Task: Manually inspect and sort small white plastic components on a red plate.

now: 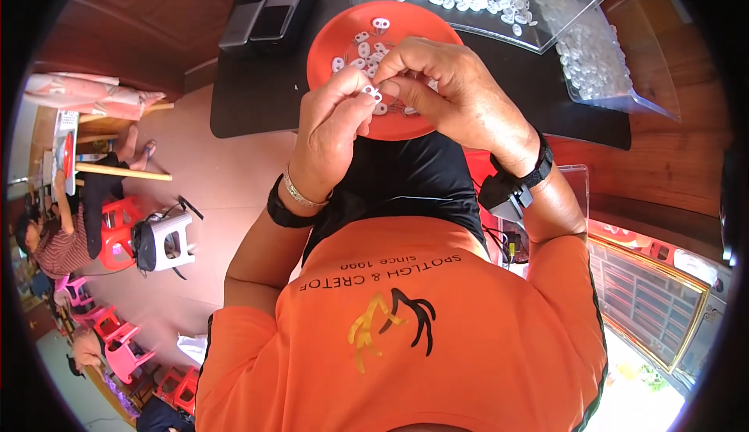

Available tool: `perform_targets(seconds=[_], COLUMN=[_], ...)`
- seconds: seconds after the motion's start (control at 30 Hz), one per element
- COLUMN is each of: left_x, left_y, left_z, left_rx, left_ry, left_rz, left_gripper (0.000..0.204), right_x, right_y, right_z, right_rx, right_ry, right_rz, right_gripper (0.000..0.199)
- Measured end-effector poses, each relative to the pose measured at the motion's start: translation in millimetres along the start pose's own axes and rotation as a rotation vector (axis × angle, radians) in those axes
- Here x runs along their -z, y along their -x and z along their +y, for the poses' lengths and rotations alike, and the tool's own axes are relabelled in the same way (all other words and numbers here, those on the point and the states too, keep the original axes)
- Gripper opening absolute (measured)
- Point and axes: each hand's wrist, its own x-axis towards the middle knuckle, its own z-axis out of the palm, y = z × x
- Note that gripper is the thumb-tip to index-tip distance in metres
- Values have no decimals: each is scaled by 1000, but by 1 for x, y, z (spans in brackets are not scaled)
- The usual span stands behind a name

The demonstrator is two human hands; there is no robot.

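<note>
1. Left grip (331, 124): thumb and forefinger pinch a small white piece (370, 92), held above the near half of the red-orange dish (324, 38), a little left of its centre.
2. Right grip (464, 85): thumb and forefinger are drawn together at the piece's right edge; whether they grasp it or something finer, I cannot tell.
3. For good handling, the left pinch should stay steady and clear of the holes while the right fingertips do the fine work. Keeping both hands over the dish would catch a slip.
4. The piece looks like a flat, rounded oval with two holes, probably smooth and easily twisted out of a light pinch.
5. Below the hands, loose white pieces (380, 23) of similar shape lie in the dish.
6. Beyond the dish and to its right, a clear bin (562, 17) of pieces rests on the black surface (242, 108).
</note>
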Motion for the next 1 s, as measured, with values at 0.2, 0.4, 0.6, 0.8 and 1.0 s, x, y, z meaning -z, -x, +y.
perform_targets(seconds=[0.2,0.4,0.6,0.8,1.0], left_x=[1,-3,-3,2,17], left_y=[4,10,15,15,13], left_z=[0,0,-7,-1,0], left_rx=[-24,-61,-50,71,59], left_ry=[-30,-32,-28,77,291], left_rz=[3,12,5,26,183], left_gripper=[20,23,23,18,17], right_x=[0,-3,-4,-6,12], right_y=[0,2,2,-8,-20], right_z=[-2,-5,-6,-2,3], right_rx=[2,40,41,55,-68], right_ry=[-6,100,194,180,252], right_rz=[-24,-14,-70,-107,-48], right_gripper=[6,4,7,16,24])
